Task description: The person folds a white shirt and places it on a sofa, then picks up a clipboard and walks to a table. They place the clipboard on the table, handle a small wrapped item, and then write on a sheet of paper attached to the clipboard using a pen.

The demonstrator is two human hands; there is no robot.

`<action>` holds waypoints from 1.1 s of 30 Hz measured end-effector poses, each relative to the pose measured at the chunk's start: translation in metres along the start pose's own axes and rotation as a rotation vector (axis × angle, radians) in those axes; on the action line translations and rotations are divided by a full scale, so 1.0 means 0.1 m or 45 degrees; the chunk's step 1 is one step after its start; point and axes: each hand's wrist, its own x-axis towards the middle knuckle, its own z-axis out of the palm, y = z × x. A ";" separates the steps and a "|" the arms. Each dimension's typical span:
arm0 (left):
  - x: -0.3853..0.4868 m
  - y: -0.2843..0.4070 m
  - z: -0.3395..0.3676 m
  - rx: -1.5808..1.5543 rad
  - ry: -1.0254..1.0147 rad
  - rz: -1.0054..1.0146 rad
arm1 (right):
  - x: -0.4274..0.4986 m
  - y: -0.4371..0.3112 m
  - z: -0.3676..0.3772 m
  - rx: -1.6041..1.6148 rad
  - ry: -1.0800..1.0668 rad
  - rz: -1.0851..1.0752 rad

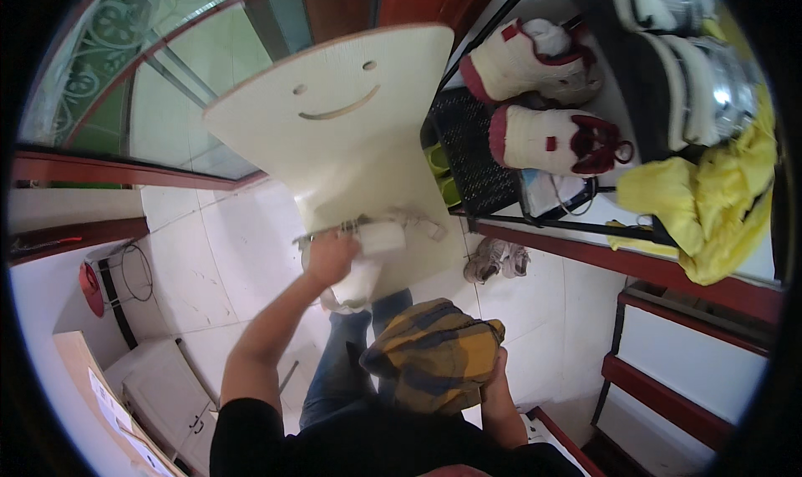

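A pale wooden chair (388, 164) stands before me, with two round holes and a curved slot in its backrest like a smiling face. My left hand (332, 259) is over the seat's left part, at some white items (382, 239). Blur hides their exact kind and whether my fingers grip one. Beside them on the seat lies a small, blurred greyish item (416, 219). My right hand (495, 377) holds a bunched yellow and dark-blue checked cloth item (438, 358) close to my body, above my lap. The cloth covers part of that hand.
A black rack at right carries white-and-red shoes (557, 142) and a yellow cloth (720, 195). Grey shoes (495, 261) stand on the tiled floor (225, 245). At left are a glass door panel (182, 101), a wire holder (135, 273) and a white cabinet (166, 395).
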 end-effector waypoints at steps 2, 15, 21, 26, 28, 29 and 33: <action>-0.21 0.08 -0.16 -0.019 -0.075 -0.059 | 0.00 -0.10 0.13 0.032 -0.076 -0.036; -1.27 0.45 -0.86 -0.008 0.035 -0.250 | -1.96 -2.28 2.89 -0.786 0.083 -2.965; -1.25 0.50 -0.92 0.082 0.014 -0.302 | -1.84 -3.72 4.48 -1.197 0.816 -3.373; -1.06 0.50 -0.84 0.051 0.142 -0.223 | -1.17 -3.43 4.41 -2.364 1.209 -2.455; -0.91 0.46 -0.75 0.068 0.288 -0.133 | -1.01 -2.88 4.11 -2.304 0.589 -3.147; -0.83 0.43 -0.68 0.084 0.398 -0.058 | -0.88 -2.58 3.96 -2.135 0.121 -3.037; -0.48 0.34 -0.39 0.072 0.385 0.032 | 0.64 -1.01 2.99 -2.081 -0.656 -1.348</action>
